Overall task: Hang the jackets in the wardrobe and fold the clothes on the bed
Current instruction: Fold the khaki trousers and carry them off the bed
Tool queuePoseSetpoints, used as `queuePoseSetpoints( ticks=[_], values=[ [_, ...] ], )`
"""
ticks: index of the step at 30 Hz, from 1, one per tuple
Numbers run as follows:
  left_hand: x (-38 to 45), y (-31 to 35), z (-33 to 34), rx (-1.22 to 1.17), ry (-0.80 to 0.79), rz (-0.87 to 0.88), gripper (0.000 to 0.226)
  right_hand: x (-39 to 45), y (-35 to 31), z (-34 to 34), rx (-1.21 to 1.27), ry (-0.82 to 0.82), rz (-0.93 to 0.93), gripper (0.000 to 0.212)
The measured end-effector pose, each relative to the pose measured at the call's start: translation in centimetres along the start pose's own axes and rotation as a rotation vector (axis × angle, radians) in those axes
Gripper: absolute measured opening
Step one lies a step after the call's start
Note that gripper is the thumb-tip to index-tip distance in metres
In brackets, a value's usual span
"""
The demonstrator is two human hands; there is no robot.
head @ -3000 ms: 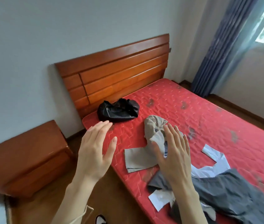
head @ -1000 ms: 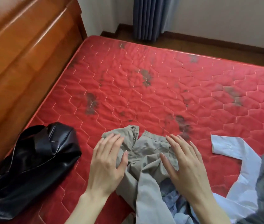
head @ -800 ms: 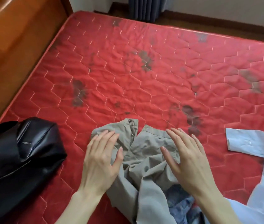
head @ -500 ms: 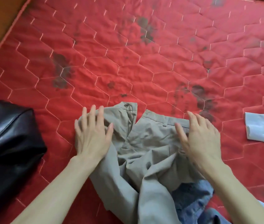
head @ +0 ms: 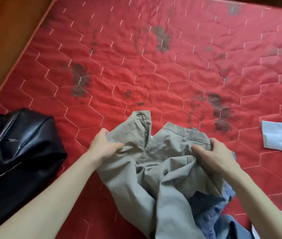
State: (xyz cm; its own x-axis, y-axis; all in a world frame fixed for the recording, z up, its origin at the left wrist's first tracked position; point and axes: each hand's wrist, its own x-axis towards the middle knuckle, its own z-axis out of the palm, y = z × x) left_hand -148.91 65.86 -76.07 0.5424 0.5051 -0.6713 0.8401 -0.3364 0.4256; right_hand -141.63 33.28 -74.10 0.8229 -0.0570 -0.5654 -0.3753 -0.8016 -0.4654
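Observation:
Khaki trousers [head: 161, 171] lie crumpled on the red quilted mattress [head: 154, 69], waistband away from me, fly undone with a metal snap showing. My left hand [head: 104, 145] pinches the left side of the waistband. My right hand [head: 214, 154] grips the right side of the waistband. A blue denim garment [head: 209, 211] lies partly under the trousers at the lower right. A black leather jacket [head: 16, 156] sits bunched at the left, apart from my hands.
A light blue shirt sleeve with its cuff [head: 281, 137] lies at the right edge, more of it at the lower right corner. The wooden headboard [head: 4, 31] rises along the left. Dark stains mark the mattress.
My hands went from lying flat on the trousers to closing on both sides of the waistband. The view has tilted further down over the bed.

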Motion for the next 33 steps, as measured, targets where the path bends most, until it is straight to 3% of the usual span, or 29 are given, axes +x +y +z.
queuePoseSetpoints(
  ticks=[6, 10, 13, 18, 20, 22, 24, 28, 31, 33],
  values=[
    [-8.8, 0.1, -3.4, -0.2, -0.217, 0.007, 0.068, -8.0, 0.5, -4.3, -0.145, -0.105, -0.113, 0.031],
    [-16.6, 0.4, -6.6, -0.071, -0.307, 0.128, 0.051, -16.9, 0.3, -8.6, -0.166, -0.124, -0.174, 0.04],
    [-22.4, 1.0, -9.6, 0.072, -0.275, 0.238, 0.016, -23.0, 0.0, -12.4, -0.267, -0.1, -0.197, 0.04],
    [-33.3, 2.5, -15.2, 0.377, -0.233, 0.382, 0.022, -33.0, -1.0, -21.4, -0.472, -0.013, -0.343, 0.037],
    [-37.2, 3.2, -16.7, 0.48, -0.178, 0.455, 0.027, -35.8, -0.5, -24.0, -0.55, 0.074, -0.417, 0.02],
    [-40.7, 3.9, -17.7, 0.535, -0.112, 0.543, 0.033, -38.2, 0.0, -26.2, -0.536, 0.174, -0.476, 0.022],
    [-43.6, 4.1, -18.5, 0.46, -0.088, 0.586, 0.039, -40.6, -0.3, -28.3, -0.504, 0.188, -0.47, 0.021],
    [-48.0, 5.6, -21.1, -0.103, -0.193, 0.587, 0.053, -44.2, -1.6, -32.9, -0.523, 0.143, -0.468, 0.025],
    [-50.2, 7.8, -23.8, -0.169, -0.288, 0.603, 0.063, -47.0, -3.3, -37.5, -0.448, 0.211, -0.542, 0.034],
    [-51.4, 9.9, -26.0, -0.063, -0.386, 0.634, 0.049, -48.7, -4.3, -40.9, -0.444, 0.211, -0.575, 0.048]
  ],
)
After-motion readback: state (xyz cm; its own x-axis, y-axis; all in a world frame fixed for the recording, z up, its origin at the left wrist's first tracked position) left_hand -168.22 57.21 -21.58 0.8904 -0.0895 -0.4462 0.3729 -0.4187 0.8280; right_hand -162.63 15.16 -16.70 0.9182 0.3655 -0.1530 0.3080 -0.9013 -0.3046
